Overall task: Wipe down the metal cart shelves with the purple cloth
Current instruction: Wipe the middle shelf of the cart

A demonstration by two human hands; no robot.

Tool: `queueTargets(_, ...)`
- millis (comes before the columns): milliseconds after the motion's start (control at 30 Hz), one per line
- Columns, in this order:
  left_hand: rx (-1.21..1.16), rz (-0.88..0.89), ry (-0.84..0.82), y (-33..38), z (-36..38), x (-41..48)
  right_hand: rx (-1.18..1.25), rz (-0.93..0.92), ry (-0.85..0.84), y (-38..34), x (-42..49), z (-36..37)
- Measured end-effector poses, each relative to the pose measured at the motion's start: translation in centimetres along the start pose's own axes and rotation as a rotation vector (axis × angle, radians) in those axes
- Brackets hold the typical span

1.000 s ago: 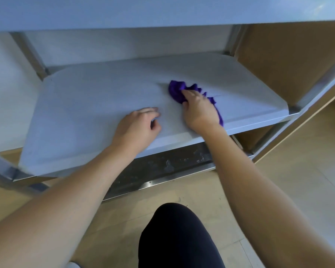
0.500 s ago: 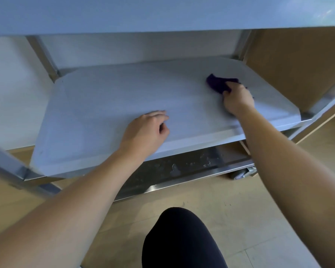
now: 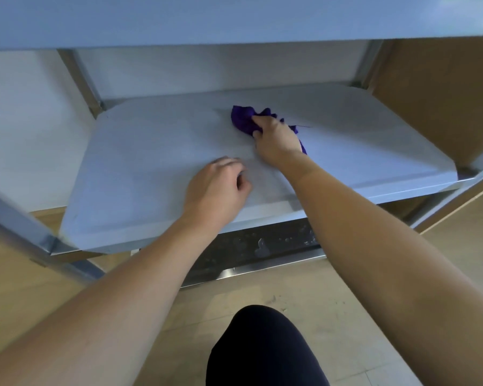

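the right hand (image 3: 276,137), fingers bunched round the purple cloth (image 3: 243,119), has swept left from the shelf's (image 3: 151,151) far right to its middle, so the wiping goes on, while the left hand (image 3: 215,188) rests loosely curled, empty.

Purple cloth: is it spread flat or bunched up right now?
Bunched up. The purple cloth is a crumpled wad with ruffled edges, gripped by the right hand against the middle shelf.

Right hand (image 3: 277,139) grips purple cloth (image 3: 243,120) on shelf (image 3: 156,143); left hand (image 3: 216,186) rests beside
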State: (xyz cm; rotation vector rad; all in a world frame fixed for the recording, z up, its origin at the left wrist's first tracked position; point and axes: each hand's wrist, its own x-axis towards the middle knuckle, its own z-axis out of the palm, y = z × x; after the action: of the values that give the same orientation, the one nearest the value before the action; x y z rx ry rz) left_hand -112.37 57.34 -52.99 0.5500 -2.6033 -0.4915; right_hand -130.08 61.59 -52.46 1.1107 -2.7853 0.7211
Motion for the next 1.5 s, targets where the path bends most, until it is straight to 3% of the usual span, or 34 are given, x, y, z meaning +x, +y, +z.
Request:
queueTargets(333, 0.054, -0.044, 0.035, 0.0, 0.4, 0.3, -0.099, 0.273, 0.11, 9.9, 2.2, -4.2)
queueTargets(467, 0.074, -0.01, 0.038, -0.1, 0.7, 0.7, -0.15, 0.308, 0.094, 9.7, 4.5, -3.7)
queueTargets(633, 0.101, 0.015, 0.053, -0.4, 0.9, 0.7, -0.181, 0.187, 0.037, 5.0, 7.4, -0.9)
queueTargets(800, 0.102, 0.004, 0.007, 0.0, 0.3, 0.6, -0.114, -0.14, -0.06, -4.0, 7.3, 3.5)
queueTargets(900, 0.111, 0.003, -0.011, -0.3, 0.2, 0.4, -0.041, -0.167, -0.052, -5.5, 6.5, 4.5)
queueTargets(1000, 0.115, 0.009, 0.011, -0.6, 0.5, 0.2, -0.037, -0.113, -0.05, -3.5, 7.0, 3.5)
queueTargets(1267, 0.082, 0.027, 0.022, -0.6, 1.1, 1.0, -0.092, 0.292, 0.105, 9.0, 10.1, -1.5)
queueTargets(1500, 0.104, 0.052, 0.029, -0.5, 1.2, 1.1, -0.152, 0.308, 0.061, 8.3, 12.9, -1.3)
